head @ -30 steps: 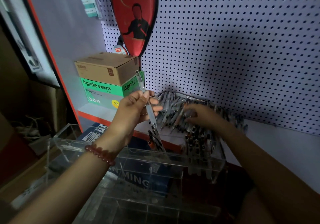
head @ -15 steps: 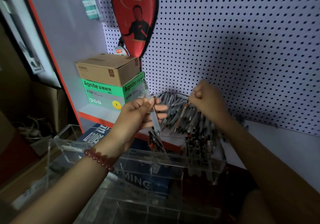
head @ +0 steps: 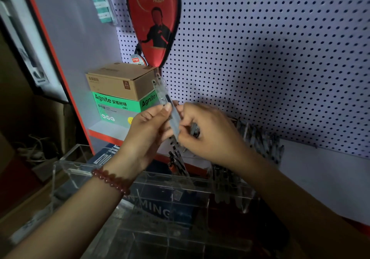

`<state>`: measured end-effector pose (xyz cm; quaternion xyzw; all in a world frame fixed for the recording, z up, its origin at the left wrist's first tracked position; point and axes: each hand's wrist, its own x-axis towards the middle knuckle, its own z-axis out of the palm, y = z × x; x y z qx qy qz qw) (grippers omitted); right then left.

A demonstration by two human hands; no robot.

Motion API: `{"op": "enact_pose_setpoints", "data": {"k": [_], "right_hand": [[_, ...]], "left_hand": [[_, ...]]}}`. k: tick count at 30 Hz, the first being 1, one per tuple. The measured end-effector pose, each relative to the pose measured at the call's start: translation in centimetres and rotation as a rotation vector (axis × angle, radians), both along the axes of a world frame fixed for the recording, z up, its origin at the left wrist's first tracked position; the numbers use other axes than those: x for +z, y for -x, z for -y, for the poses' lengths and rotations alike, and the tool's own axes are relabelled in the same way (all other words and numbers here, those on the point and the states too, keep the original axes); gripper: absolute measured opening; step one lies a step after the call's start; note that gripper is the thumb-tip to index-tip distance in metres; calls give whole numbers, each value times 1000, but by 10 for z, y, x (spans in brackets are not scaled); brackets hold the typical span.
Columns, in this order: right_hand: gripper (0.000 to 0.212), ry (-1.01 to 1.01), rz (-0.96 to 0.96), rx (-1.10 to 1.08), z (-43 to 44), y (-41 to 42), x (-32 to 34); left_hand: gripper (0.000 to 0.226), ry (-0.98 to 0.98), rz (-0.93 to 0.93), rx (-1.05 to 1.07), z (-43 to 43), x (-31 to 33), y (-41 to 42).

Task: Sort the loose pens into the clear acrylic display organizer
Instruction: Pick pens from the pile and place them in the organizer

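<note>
My left hand (head: 149, 126) grips a clear pen (head: 164, 96) that points up and left, cap end high. My right hand (head: 208, 132) has joined it, fingers curled and pinching the same pen at its lower part, with another pen partly visible under the fingers. Below both hands stands the clear acrylic organizer (head: 80, 170) with several compartments; a few dark pens (head: 177, 160) lean in a middle slot and more fill a slot on the right (head: 226, 176). The pile of loose pens (head: 260, 138) lies on the shelf behind my right wrist.
A brown carton on a green Agnite box (head: 118, 102) sits at the left of the shelf. A red racket cover (head: 154, 18) hangs on the white pegboard (head: 270, 48). A red shelf post (head: 60, 68) borders the left side.
My right hand left the loose pile, rose, and came left to meet my left hand at the clear pen. My left hand kept its grip and lifted slightly.
</note>
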<state>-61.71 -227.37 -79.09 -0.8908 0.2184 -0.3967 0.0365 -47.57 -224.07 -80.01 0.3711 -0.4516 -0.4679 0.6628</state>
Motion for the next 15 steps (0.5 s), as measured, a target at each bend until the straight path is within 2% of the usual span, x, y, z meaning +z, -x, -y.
{"op": "enact_pose_setpoints", "data": {"k": [3,5,8,12,13,15], "right_hand": [[20,-68,25,-42,3,1,-3],[22,-224,123,-57,6,1,-2],[39,-443,304,-5,7,0,2],[19,-467,332,92,4,2,8],[18,-456,319,116,3,3,9],[33,-365,313,93,5,2,8]], "left_hand": [[15,8,178,45,-1,-3,-3],[15,50,311,33,-4,-4,-2],[16,119,410,-33,-8,-1,0],[19,170,547,-177,-8,-3,-2],[23,163,547,-193,-8,-4,-2],[29,159,545,-188,-7,-5,0]]}}
